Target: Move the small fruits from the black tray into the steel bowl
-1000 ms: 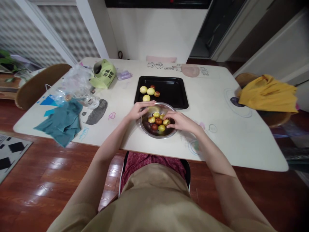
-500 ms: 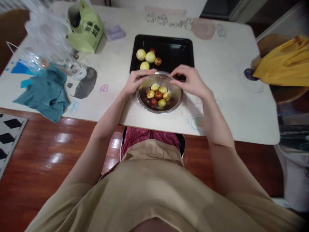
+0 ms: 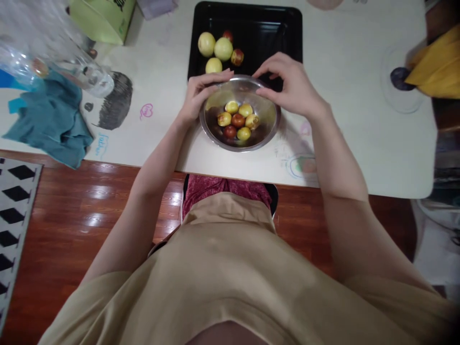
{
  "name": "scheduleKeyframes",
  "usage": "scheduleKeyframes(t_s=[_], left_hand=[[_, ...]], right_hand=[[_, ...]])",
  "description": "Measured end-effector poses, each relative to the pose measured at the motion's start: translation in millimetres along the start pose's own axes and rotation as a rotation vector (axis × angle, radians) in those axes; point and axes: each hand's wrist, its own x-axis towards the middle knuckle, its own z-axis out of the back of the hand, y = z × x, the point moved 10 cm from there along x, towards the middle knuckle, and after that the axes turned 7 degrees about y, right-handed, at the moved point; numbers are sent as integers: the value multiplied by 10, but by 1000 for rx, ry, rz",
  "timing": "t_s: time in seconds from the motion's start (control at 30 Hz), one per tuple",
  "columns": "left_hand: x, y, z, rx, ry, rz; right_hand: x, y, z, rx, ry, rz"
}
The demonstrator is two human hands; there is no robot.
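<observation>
A shiny metal bowl (image 3: 240, 144) stands on the table near its front edge, overlapping the near side of a black tray (image 3: 266, 28). Inside it lie several small yellow-green and red-brown fruits (image 3: 237, 120) that look like jujubes. My left hand (image 3: 201, 93) grips the bowl's upper left rim, fingers stretched along it and thumb on the inner side. At the upper right rim, my right hand (image 3: 289, 84) is curved round the edge, thumb over the inside. More of these fruits (image 3: 223, 49) sit in the tray's left part.
On the left of the white table (image 3: 161, 139) are a teal cloth (image 3: 53, 120), a crumpled clear plastic bag (image 3: 64, 48) and a green carton (image 3: 104, 21). A yellow cloth (image 3: 438, 67) hangs at the right, beside a small dark round thing (image 3: 401, 78). Drawings mark the tabletop.
The view has tilted down and come closer, so the table things sit higher and larger. Both hands stay at the bowl; the right thumb now lies on its rim. The fruits keep their arrangement.
</observation>
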Motion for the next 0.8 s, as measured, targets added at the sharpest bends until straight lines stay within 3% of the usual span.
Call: scheduleKeyframes(t_s=[0.2, 0.4, 0.63, 0.8], left_hand=[[-37, -29, -27, 62, 52, 21], [-54, -90, -39, 35, 71, 57], [-75, -97, -38, 22, 68, 42], [-82, -115, -44, 37, 78, 34]], right_hand=[[132, 22, 17, -20, -22, 52], [482, -402, 22, -53, -51, 43], [990, -765, -319, -172, 72, 22], [1145, -813, -443, -188, 38, -108]])
